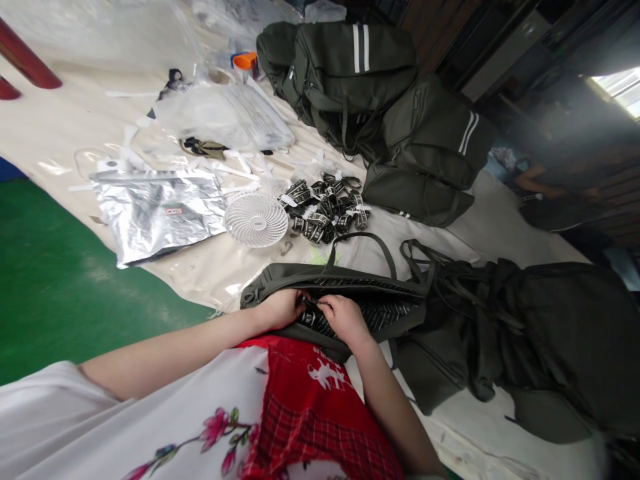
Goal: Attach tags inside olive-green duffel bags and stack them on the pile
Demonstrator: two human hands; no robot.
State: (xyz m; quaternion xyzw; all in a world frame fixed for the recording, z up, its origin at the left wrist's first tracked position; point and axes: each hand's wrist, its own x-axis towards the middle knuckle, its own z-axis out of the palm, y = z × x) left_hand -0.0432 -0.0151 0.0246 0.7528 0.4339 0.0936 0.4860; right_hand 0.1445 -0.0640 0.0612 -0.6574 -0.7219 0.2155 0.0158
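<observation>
Right now the left hand (283,308) and the right hand (345,319) meet on an olive backpack (370,297) lying flat at the worktop's (210,267) near edge, both pinching its small zipper pull (314,304) between the fingertips. Just beyond lie a white mini fan (255,219) and a heap of black woven straps (327,207).

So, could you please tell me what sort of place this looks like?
Probably a bag-making or packing workshop: finished olive backpacks are stacked on the covered worktable, a heap of printed strap pieces lies nearby, and both hands work on an unfinished bag.
</observation>
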